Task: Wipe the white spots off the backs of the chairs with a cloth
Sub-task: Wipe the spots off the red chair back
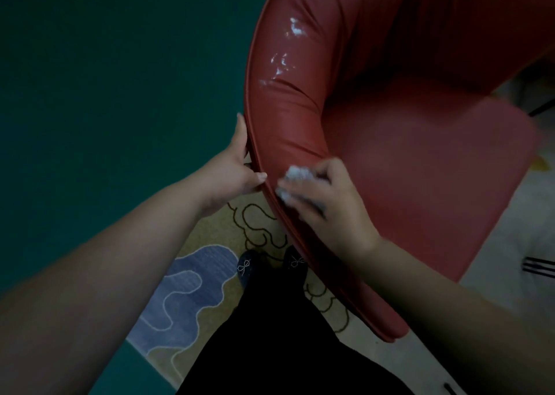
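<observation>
A red padded chair [420,169] with a curved backrest fills the upper right. White spots [285,52] streak the inner face of the backrest, higher up. My left hand [237,166] grips the outer rim of the backrest, thumb over the edge. A crumpled white cloth [292,181] is pressed against the lower backrest under my right hand [327,196], which is shut on it and looks blurred.
A patterned rug [210,274] in beige, blue and brown lies under my dark shoes [249,268]. Green floor [105,94] spreads to the left. A pale floor area with dark stripes [537,265] lies at the right.
</observation>
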Demonstrator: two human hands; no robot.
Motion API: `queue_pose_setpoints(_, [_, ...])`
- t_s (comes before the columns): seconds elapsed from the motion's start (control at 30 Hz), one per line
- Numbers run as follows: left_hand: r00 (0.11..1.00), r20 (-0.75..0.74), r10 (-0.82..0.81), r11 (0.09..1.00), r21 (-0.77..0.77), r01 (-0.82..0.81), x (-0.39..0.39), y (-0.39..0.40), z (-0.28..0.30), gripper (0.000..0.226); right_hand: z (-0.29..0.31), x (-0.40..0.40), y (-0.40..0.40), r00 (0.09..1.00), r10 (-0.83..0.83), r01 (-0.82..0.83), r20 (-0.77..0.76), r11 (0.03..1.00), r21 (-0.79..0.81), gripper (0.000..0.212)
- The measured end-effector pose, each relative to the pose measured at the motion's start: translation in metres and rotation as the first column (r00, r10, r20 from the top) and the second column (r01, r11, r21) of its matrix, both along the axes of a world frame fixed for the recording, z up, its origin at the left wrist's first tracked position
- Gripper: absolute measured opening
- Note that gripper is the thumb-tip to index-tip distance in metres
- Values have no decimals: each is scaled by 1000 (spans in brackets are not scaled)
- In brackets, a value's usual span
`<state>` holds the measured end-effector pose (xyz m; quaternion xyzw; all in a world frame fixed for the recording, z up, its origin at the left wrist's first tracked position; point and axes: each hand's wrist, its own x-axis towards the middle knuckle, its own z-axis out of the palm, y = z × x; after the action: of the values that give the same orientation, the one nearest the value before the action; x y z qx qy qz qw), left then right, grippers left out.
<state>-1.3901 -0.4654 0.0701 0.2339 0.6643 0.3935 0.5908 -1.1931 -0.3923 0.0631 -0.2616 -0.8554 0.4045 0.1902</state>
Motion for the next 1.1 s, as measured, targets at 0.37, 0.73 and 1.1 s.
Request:
queue_pose_setpoints(0.37, [1000, 13, 17, 1000, 18, -17, 2, -1, 1, 99, -6, -10, 12, 997, -74, 76, -30, 995, 64, 25])
queue_pose_setpoints(0.73, [996, 8, 90, 996, 29, -90, 7, -1, 11, 98, -9, 31, -8, 998, -54, 54, -20, 998, 30, 28])
queue_pose_setpoints(1.1, [982, -69, 174, 980, 108, -166, -1, 12, 13, 77, -5, -67, 53, 965, -225, 223, -134, 974, -37, 23])
